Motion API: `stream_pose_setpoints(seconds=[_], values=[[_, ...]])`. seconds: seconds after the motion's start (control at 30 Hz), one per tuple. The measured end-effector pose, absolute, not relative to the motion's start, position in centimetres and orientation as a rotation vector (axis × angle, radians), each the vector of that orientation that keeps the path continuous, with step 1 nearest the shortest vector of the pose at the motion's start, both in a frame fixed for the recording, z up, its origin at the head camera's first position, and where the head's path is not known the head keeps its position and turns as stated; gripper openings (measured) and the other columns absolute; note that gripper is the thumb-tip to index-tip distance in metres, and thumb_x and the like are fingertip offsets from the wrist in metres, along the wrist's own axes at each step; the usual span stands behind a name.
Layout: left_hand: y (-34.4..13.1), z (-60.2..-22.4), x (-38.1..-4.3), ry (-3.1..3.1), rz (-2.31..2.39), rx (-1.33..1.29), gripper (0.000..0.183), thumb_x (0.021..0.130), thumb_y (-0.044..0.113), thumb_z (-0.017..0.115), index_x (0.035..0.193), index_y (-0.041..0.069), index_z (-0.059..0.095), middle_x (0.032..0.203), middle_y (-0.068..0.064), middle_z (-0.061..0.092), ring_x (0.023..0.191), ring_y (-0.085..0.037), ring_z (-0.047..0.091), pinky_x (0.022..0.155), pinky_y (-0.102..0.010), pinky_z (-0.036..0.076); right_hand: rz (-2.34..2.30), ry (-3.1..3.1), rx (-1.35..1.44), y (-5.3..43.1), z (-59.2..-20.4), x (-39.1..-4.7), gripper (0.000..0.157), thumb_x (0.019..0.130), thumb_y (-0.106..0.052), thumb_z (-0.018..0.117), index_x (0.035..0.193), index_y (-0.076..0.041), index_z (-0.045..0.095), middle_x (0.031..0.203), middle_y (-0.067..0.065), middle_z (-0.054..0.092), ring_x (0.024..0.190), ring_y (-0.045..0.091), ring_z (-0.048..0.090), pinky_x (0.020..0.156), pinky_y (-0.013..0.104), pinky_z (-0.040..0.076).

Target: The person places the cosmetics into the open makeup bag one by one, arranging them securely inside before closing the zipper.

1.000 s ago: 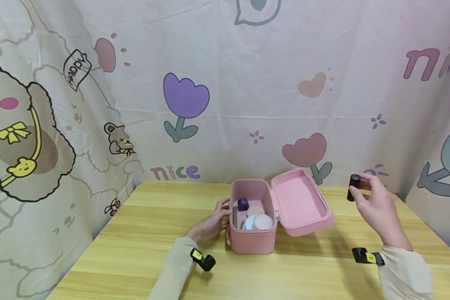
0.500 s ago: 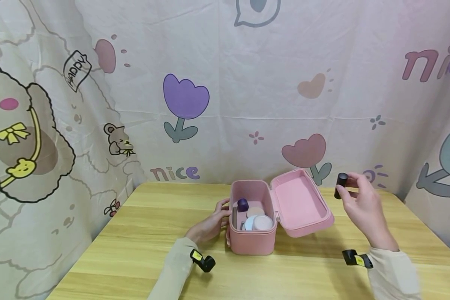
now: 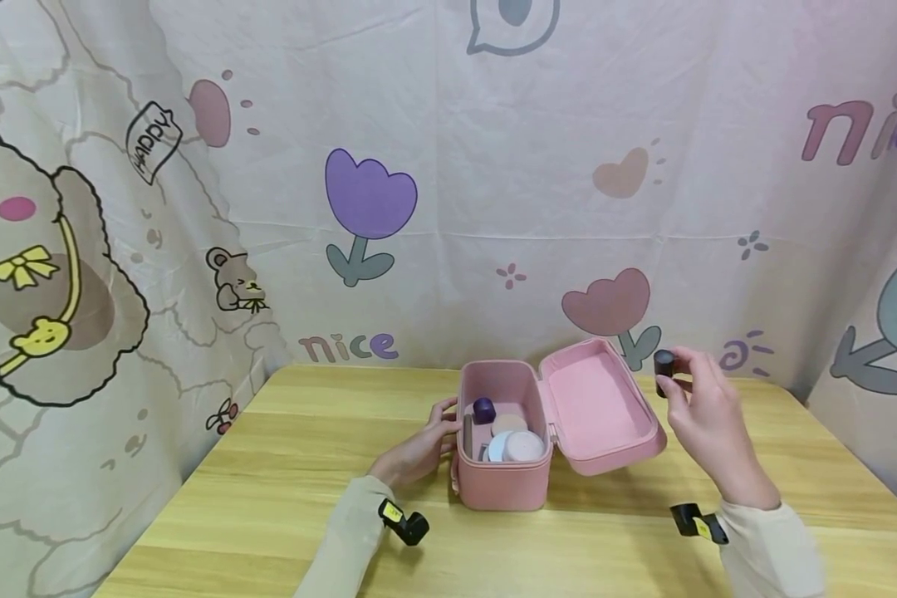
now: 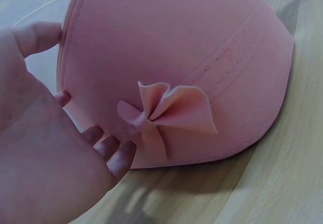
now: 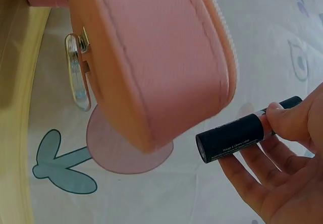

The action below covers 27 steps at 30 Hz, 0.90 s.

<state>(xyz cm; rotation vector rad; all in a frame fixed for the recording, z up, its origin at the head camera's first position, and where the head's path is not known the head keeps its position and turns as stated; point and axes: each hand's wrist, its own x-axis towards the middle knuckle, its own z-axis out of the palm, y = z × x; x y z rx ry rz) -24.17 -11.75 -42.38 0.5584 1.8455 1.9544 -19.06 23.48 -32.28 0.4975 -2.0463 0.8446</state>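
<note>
A pink cosmetic case stands on the wooden table with its lid swung out to the right. My left hand rests against the case's left side; in the left wrist view its fingers touch the zip edge and the wall near a pink bow. My right hand, to the right of the lid, pinches a black lipstick tube between thumb and fingers, up off the table. Inside the case lie a dark purple rounded piece, a beige disc and a white round piece.
The wooden table extends around the case on both sides. Behind it hangs a printed curtain. A metal clasp ring sticks out from the lid in the right wrist view.
My right hand has moved left with the lipstick tube, from well right of the lid to close beside it. The left hand and the case have stayed in place.
</note>
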Motion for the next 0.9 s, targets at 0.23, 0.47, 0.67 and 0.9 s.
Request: stream_pose_setpoints(seconds=[0.23,0.47,0.67,0.9], values=[[-12.3,-42.1,-24.0,1.871,1.944,0.559,0.064,0.101,0.023,0.036,0.149,0.01,-0.005,0.151,-0.029,0.002,0.137,-0.049,0.018,0.113,-0.056,0.01,0.817,-2.049,0.534,22.0,-32.1,-19.4,0.035,0.077,0.028,0.057,0.109,0.016,0.05,0.098,0.025,0.053,0.09,0.039,0.058,0.084,0.017,0.049],[-12.2,-42.0,-24.0,1.853,1.97,0.564,0.062,0.101,0.02,0.035,0.148,0.009,-0.004,0.151,-0.029,0.003,0.137,-0.048,0.018,0.113,-0.055,0.01,0.844,-2.053,0.596,20.8,-32.3,-19.5,0.035,0.077,0.028,0.057,0.109,0.014,0.05,0.098,0.023,0.053,0.092,0.039,0.059,0.08,0.032,0.053],[-11.6,-42.3,-23.9,1.846,1.983,0.565,0.062,0.099,0.017,0.035,0.147,0.006,-0.003,0.147,-0.031,0.007,0.131,-0.048,0.028,0.11,-0.05,0.021,0.882,-2.123,0.666,20.7,-32.8,-19.2,0.036,0.079,0.025,0.059,0.11,0.011,0.049,0.098,0.021,0.055,0.087,0.037,0.064,0.08,0.013,0.05],[-11.6,-42.2,-23.9,1.841,1.99,0.564,0.062,0.099,0.018,0.036,0.148,0.007,-0.002,0.148,-0.03,0.005,0.134,-0.049,0.024,0.112,-0.054,0.017,0.968,-2.236,0.756,20.3,-31.7,-19.3,0.034,0.084,0.016,0.062,0.114,0.009,0.048,0.1,0.018,0.059,0.089,0.031,0.064,0.078,0.027,0.055]])
